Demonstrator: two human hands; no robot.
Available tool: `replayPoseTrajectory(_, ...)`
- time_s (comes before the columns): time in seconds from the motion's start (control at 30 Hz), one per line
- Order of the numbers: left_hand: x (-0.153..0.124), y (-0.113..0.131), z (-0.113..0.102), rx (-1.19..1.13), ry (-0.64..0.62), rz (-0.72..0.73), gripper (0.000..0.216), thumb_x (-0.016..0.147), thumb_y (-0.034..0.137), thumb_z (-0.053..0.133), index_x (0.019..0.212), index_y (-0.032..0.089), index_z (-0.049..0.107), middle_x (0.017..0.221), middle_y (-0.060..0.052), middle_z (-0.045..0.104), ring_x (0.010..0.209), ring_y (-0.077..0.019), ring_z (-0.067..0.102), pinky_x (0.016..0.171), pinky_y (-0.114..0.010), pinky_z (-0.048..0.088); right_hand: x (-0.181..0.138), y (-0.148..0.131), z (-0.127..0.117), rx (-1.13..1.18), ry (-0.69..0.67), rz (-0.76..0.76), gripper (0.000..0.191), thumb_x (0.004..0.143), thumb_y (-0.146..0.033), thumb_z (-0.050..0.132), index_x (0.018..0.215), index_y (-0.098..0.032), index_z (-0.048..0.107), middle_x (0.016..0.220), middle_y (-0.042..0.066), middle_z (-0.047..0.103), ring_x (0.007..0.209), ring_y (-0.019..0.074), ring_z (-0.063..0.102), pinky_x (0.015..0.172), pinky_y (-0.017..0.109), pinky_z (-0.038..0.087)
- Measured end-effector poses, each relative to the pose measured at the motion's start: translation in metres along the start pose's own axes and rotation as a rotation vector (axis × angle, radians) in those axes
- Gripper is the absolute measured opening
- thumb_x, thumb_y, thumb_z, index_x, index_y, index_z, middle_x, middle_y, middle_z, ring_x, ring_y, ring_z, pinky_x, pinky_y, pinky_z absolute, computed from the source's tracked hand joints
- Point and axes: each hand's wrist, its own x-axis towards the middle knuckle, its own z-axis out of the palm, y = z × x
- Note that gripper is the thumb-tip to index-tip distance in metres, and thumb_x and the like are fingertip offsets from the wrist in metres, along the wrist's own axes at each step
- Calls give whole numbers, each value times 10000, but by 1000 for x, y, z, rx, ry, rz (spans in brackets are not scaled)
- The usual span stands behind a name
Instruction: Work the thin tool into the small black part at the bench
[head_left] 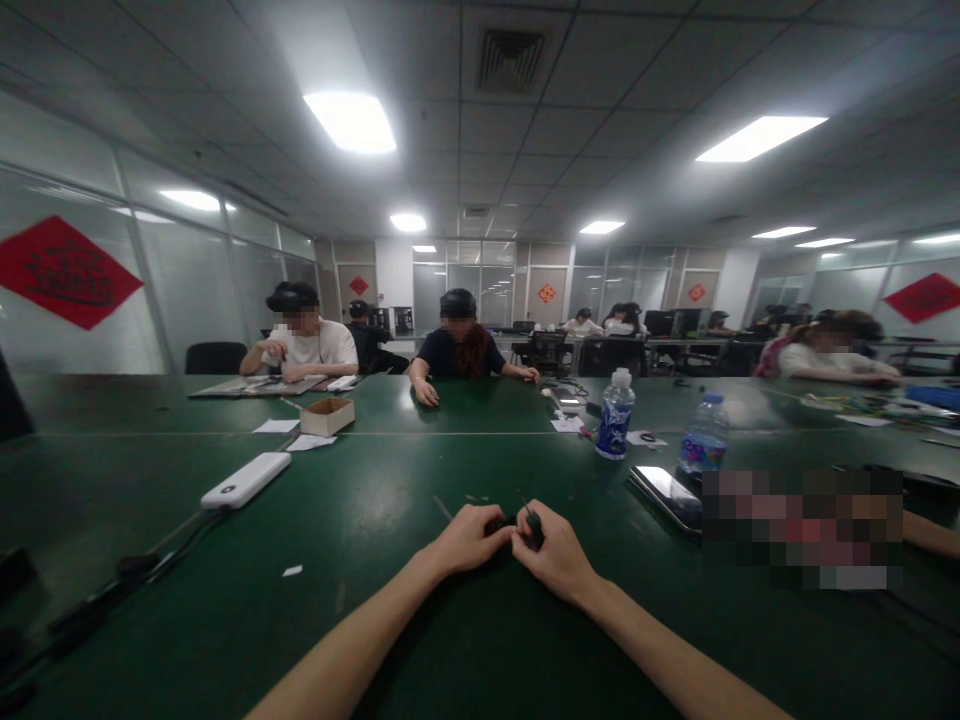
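My left hand [472,540] and my right hand [553,552] meet just above the green table [375,510], fingertips nearly touching. Curled around a small dark object [534,527] are the fingers of my right hand; a thin, pointed piece sticks up beside it. Its exact kind is too small and dim to tell. My left fingers are closed at a small black piece [496,524], mostly hidden by the thumb and fingers.
A white power bank [246,481] with cables lies at left, near a cardboard box [327,417]. On the right stand two bottles, a blue-labelled bottle [615,415] and a blue-capped bottle [703,434], by a phone [666,492]. Several people sit around the table.
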Motion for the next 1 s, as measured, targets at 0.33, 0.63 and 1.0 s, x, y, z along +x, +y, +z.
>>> replayPoseTrajectory(0.33,4,-4,2,-108,76,-58,357,866,431,444,723,138,590,634,16,516,601,-112,444,562,-222,314,2,-3,-3,91,12,93,150,732,-223,531,678,-214,391,646,-32,510,556,111,475,548,223,397)
replayPoseTrajectory(0.63,6,-10,3,-251,100,-123,420,840,509,439,699,136,573,610,23,499,588,-114,434,545,-221,312,3,-2,-4,98,24,155,147,744,-257,526,678,-214,402,644,-32,516,572,123,495,570,237,399)
replayPoseTrajectory(1.0,8,-18,4,-627,120,-210,487,794,621,444,728,146,528,543,54,432,480,-91,406,477,-215,313,4,2,-14,-300,-133,222,252,899,-375,370,740,-200,458,674,7,550,609,145,519,574,243,359)
